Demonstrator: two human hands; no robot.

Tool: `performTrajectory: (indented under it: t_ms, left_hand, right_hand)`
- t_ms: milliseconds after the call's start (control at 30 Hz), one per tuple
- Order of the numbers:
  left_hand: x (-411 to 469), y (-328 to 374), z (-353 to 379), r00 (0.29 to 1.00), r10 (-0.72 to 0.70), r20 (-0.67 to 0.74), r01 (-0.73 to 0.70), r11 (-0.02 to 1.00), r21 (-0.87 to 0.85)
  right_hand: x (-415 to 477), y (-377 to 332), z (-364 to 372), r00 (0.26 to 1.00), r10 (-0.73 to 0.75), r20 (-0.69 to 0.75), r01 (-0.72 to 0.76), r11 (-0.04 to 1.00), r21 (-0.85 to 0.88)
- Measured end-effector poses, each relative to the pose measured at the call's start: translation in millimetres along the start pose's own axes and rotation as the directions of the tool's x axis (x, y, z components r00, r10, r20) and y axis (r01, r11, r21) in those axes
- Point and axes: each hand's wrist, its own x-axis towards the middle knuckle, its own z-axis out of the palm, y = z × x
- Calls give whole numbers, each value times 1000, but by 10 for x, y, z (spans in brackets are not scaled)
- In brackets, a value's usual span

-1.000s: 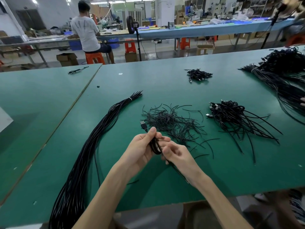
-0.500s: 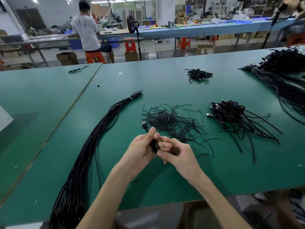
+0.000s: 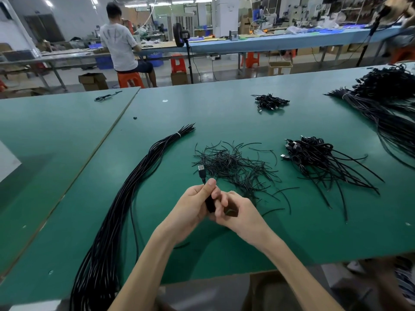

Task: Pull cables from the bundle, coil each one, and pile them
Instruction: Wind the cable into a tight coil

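Left hand (image 3: 193, 205): fingers (image 3: 203, 194) and thumb curled round a black cable (image 3: 210, 204) folded into a short, tight coil, gripping it firmly. Right hand (image 3: 238, 216): fingers curled against the same coil from the right, pinching it. A dark strand shows inside the curl of the palm. The hands meet at the coil, just above the tabletop (image 3: 224, 122).

The cable's USB plug (image 3: 202, 171) sticks out just beyond the left thumb.

Just beyond the fingers: a loose heap of short, thin black ties (image 3: 231, 164).

Left of the fingers: a long bundle (image 3: 125, 198) of straight black cables, banded near its far end. It runs back past the left forearm to the near tabletop edge.

Right of the fingers, apart: a pile of coiled cables (image 3: 314, 158), with tails splayed to the right and plugs at its left side.

Well beyond the fingers: a smaller pile (image 3: 270, 102).

Far right: a second large bundle (image 3: 386, 104).

Containers, all on the floor past the tabletop:
- Open cardboard box (image 3: 93, 80), contents not discernible.
- Second box (image 3: 279, 68), pale label too small to read.
- Blue bin (image 3: 104, 61) under the far bench, contents hidden.
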Motion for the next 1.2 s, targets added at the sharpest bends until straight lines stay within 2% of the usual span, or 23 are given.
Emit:
performTrajectory:
  t_ms: [267,400,533,833,1000,1200]
  left_hand:
    - [-18,63,-117,984,-12,179,4,999,42]
    - [9,20,-137,986,13,167,-9,1000,-28]
    - [25,10,-132,989,31,146,-31,1000,-5]
    - [25,26,-40,989,145,40,-150,960,237]
    - [10,-43,-4,959,283,2,-249,842,479]
    - [-39,-174,-7,931,361,-41,-277,779,562]
  right_hand:
    - [28,39,29,999,41,5,-41,993,107]
    - [30,35,35,998,5,-64,0,997,77]
    - [22,44,31,997,-3,-74,7,998,60]
    - [10,2,63,990,-78,-119,71,996,-60]
    - [15,-4,42,987,-65,-150,62,998,-26]
    - [17,-11,53,987,-76,-140,74,997,-18]
